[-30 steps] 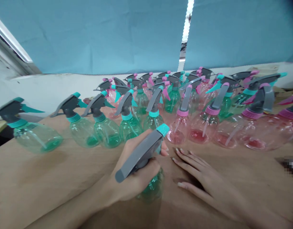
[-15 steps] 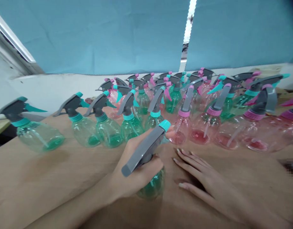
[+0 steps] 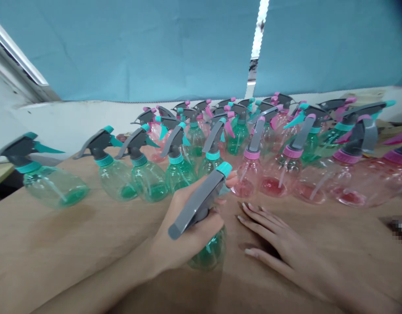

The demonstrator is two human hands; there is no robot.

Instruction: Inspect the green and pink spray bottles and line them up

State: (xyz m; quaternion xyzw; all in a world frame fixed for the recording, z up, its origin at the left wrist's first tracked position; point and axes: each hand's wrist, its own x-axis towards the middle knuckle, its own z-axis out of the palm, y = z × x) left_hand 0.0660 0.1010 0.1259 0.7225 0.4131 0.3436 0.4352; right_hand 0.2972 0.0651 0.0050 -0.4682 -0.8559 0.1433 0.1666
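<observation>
My left hand [image 3: 184, 231] is closed around the neck of a green spray bottle [image 3: 209, 253] that stands upright on the wooden table [image 3: 122, 253]. Its grey spray head with a turquoise nozzle points away to the right, and the fingers cover its collar and most of the trigger. To the right of this bottle, my right hand [image 3: 276, 240] rests palm down with its fingers stretched out, touching only the tabletop. Just beyond the hands stand a green bottle [image 3: 211, 165] with a turquoise collar and a pink bottle [image 3: 245, 179] with a pink collar.
Several green spray bottles [image 3: 150, 181] form a row to the left, one [image 3: 55, 185] set apart at the far left. Several pink ones [image 3: 281, 176] line the right. More bottles crowd behind, before a white ledge [image 3: 79, 117] and a blue sheet [image 3: 155, 52]. A blurred-out object lies at the right edge.
Very little differs. The held bottle's spray head appears slightly higher, and both hands keep almost the same place and pose.
</observation>
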